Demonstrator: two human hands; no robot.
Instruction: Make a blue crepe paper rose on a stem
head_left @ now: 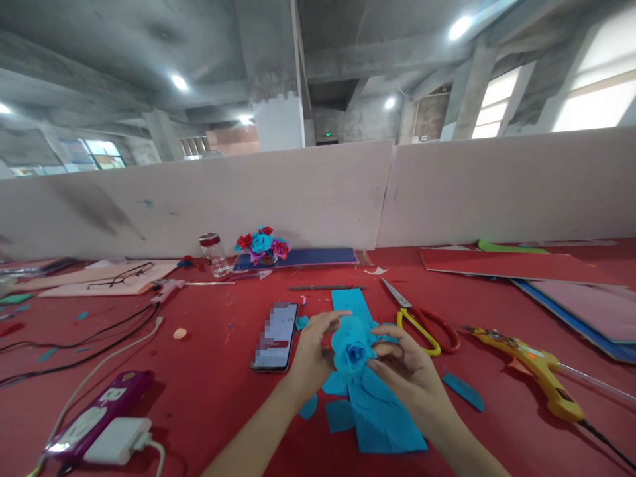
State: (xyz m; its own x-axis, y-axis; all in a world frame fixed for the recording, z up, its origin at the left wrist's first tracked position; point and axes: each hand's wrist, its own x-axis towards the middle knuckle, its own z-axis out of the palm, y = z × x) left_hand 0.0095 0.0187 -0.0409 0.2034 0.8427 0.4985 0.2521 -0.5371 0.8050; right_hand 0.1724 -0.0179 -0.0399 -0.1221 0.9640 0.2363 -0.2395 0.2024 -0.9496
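Observation:
A blue paper flower (354,351) with a curled centre is held between my two hands, above the table. My left hand (318,344) is closed on its left side, the thumb and fingers partly behind the petals. On the right side, my right hand (405,361) pinches the petal edges with bent fingers. Beneath the flower lie a long strip of blue paper (390,424) and several cut blue pieces (340,416). Scissors (417,324) with yellow and red handles rest just beyond my right hand.
A phone (275,338) lies left of my hands. On the right is a yellow glue gun (531,361) with a cord. A power strip (99,411) with a white charger sits front left. A glass jar (214,255) and a small paper bouquet (262,244) stand by the white partition (318,199).

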